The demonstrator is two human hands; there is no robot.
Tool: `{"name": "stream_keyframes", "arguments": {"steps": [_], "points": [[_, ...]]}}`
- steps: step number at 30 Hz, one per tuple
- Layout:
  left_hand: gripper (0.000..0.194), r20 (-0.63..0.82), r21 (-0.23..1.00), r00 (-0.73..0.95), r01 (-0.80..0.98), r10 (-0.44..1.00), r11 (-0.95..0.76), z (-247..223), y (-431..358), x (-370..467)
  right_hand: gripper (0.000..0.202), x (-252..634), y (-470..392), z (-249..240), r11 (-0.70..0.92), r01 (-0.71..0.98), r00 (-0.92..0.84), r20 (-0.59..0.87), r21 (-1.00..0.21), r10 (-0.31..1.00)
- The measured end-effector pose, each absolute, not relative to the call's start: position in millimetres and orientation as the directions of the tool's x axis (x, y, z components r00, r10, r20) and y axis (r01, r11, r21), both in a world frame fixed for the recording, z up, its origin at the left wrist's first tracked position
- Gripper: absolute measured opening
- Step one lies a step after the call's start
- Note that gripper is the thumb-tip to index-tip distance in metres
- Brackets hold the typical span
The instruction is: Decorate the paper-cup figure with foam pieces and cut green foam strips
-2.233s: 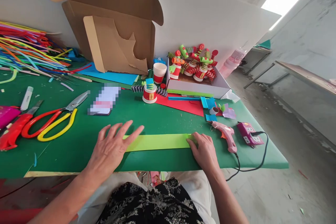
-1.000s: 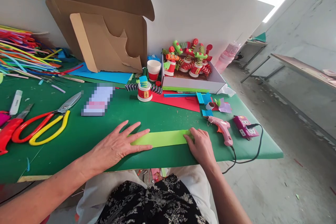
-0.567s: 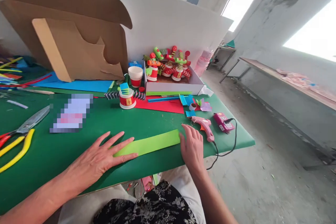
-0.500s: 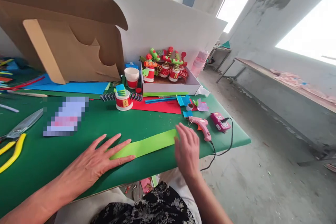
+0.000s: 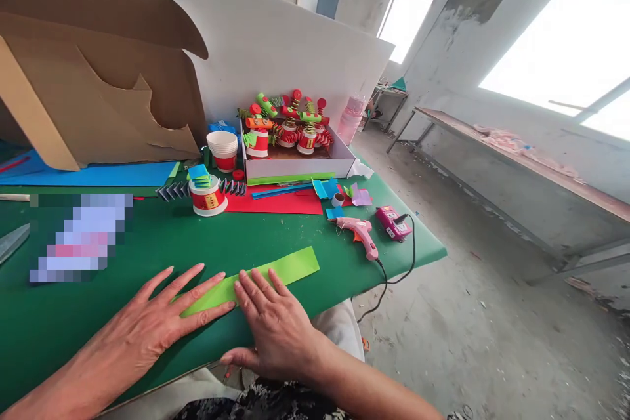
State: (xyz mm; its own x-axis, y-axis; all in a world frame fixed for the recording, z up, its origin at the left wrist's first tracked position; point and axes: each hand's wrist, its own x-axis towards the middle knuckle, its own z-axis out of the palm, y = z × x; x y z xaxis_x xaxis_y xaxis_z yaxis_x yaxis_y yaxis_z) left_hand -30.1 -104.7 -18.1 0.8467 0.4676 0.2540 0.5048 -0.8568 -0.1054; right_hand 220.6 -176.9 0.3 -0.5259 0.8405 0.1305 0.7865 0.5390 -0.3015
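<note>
A strip of light green paper lies flat on the green tabletop near its front edge. My left hand rests on the strip's left end with fingers spread. On the strip's middle lie the fingertips of my right hand, its fingers stretched out and its thumb apart near the table edge. The strip's right end sticks out uncovered. Behind my hands stands an upturned red and white paper cup with folded dark paper strips at its sides and blue and green paper pieces on top.
A pink glue gun is wired to a magenta box at the right. A shallow box holds several cup figures, beside stacked paper cups. Red paper lies in front. Scissors show at the left edge.
My right hand has moved left from the strip's right end to its middle and now lies flat there. The left hand stays on the left end. The view has turned slightly right.
</note>
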Motion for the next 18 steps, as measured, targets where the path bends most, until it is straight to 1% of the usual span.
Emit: {"name": "stream_keyframes", "arguments": {"steps": [3, 5, 8, 10, 14, 18], "points": [[0.072, 0.311, -0.223, 0.869, 0.460, 0.385, -0.859, -8, -103, -26, 0.081, 233, -176, 5, 0.488, 0.812, -0.492, 0.074, -0.320, 0.867], [0.072, 0.326, -0.233, 0.870, 0.452, 0.368, -0.861, -4, -103, -24, 0.081, 240, -175, 6, 0.444, 0.832, -0.456, 0.045, -0.331, 0.889], [0.074, 0.317, -0.202, 0.858, 0.477, 0.404, -0.855, -2, -105, -24, 0.081, 250, -174, 5, 0.375, 0.869, -0.392, 0.013, -0.323, 0.920], [0.077, 0.282, -0.186, 0.859, 0.486, 0.428, -0.854, -4, -106, -25, 0.083, 258, -172, 3, 0.333, 0.894, -0.349, 0.001, -0.299, 0.937], [0.082, 0.243, -0.116, 0.847, 0.509, 0.473, -0.853, -15, -104, -31, 0.080, 279, -168, -4, 0.241, 0.938, -0.245, 0.015, -0.248, 0.969], [0.075, 0.210, -0.057, 0.840, 0.521, 0.500, -0.852, -27, -103, -34, 0.076, 283, -158, -3, 0.129, 0.968, -0.123, 0.040, -0.216, 0.992]]}}
